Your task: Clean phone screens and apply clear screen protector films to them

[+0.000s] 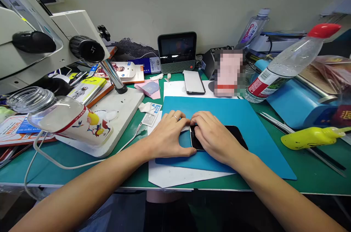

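Note:
A smartphone [237, 134] with a dark glass front lies flat on a blue mat [263, 155]. My left hand [171, 135] grips its left end, thumb at the near edge and fingers by the far corner; a ring is on one finger. Over the left part of the phone, my right hand [215, 135] has its fingers curled and pressed together at the far left corner. Whatever those fingertips pinch, if anything, is hidden. A small whitish strip [185, 128] shows between the two hands; its kind is unclear.
A microscope stand [120, 115] and a tilted glass jar [79, 120] occupy the left. Behind the mat are a smart display [177, 51] and another phone-shaped slab [194, 82]. To the right lie a yellow squeeze bottle [307, 139], metal tweezers [285, 126] and a red-capped bottle [282, 67].

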A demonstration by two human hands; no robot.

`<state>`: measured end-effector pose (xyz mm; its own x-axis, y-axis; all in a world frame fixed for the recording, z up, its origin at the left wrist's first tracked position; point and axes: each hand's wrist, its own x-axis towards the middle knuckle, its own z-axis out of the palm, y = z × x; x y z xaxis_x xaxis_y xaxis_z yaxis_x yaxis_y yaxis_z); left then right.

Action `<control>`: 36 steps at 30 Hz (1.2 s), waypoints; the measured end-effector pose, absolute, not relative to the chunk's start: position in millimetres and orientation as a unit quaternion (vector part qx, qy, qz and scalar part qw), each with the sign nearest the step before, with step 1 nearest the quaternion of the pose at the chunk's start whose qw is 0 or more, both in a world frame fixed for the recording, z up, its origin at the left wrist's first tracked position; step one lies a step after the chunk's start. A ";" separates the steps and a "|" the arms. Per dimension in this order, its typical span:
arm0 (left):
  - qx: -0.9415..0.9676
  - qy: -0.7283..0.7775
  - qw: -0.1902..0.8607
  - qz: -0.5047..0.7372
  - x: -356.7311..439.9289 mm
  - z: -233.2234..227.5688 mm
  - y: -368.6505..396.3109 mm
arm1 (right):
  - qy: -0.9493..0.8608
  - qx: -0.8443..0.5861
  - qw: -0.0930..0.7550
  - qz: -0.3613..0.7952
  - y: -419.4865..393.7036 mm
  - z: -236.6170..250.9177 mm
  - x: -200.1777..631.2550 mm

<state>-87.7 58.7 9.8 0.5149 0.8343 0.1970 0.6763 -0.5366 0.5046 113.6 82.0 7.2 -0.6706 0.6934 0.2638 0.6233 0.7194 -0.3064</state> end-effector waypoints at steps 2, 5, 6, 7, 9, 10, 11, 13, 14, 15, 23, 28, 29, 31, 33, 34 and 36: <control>0.850 0.442 0.187 0.216 -87.6 9.1 58.9 | -0.909 -0.362 0.182 0.095 82.1 7.4 113.2; 0.853 0.439 0.186 0.212 -87.5 8.6 59.0 | -0.912 -0.357 0.182 0.093 81.4 8.2 112.7; 0.854 0.438 0.186 0.211 -87.5 8.4 59.1 | -0.912 -0.356 0.182 0.092 81.0 8.4 112.6; 0.855 0.435 0.187 0.211 -87.5 8.3 59.2 | -0.912 -0.356 0.183 0.091 80.6 8.5 112.7; 0.856 0.429 0.191 0.218 -87.7 7.6 59.7 | -0.910 -0.360 0.186 0.093 80.0 8.4 113.0; 0.856 0.426 0.193 0.222 -87.9 7.1 60.0 | -0.908 -0.361 0.188 0.094 79.9 8.2 113.2; 0.856 0.422 0.195 0.226 -88.2 6.5 60.3 | -0.908 -0.361 0.191 0.097 79.9 7.9 113.4; 0.857 0.415 0.196 0.233 -88.9 5.2 61.0 | -0.906 -0.361 0.195 0.101 80.1 7.3 113.6; 0.858 0.412 0.196 0.235 -89.3 4.6 61.3 | -0.906 -0.360 0.197 0.103 80.3 6.9 113.6; 0.859 0.410 0.196 0.236 -89.6 4.1 61.6 | -0.906 -0.359 0.198 0.104 80.5 6.7 113.6; 0.859 0.405 0.199 0.240 -89.3 3.6 62.2 | -0.908 -0.353 0.204 0.098 79.6 6.6 113.5; 0.854 0.412 0.215 0.235 -86.9 3.4 60.8 | -0.910 -0.349 0.204 0.091 78.3 7.8 113.6; 0.853 0.413 0.217 0.236 -86.6 3.1 60.6 | -0.911 -0.347 0.205 0.089 78.1 7.8 113.8; 0.852 0.413 0.217 0.237 -86.1 2.4 60.3 | -0.911 -0.347 0.206 0.083 77.7 7.2 114.3; 0.854 0.411 0.215 0.238 -85.8 1.8 60.2 | -0.911 -0.350 0.205 0.078 77.2 6.4 114.8; 0.854 0.410 0.215 0.237 -85.7 1.6 60.1 | -0.911 -0.351 0.204 0.078 77.0 6.0 115.0; 0.854 0.411 0.215 0.235 -85.6 1.7 60.1 | -0.911 -0.350 0.205 0.080 76.9 5.7 115.2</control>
<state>-85.6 60.1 1.7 0.5523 0.8026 0.2252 0.6008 -0.5705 0.5599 115.2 76.9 5.7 -0.6708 0.6697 0.3185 0.6043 0.7426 -0.2886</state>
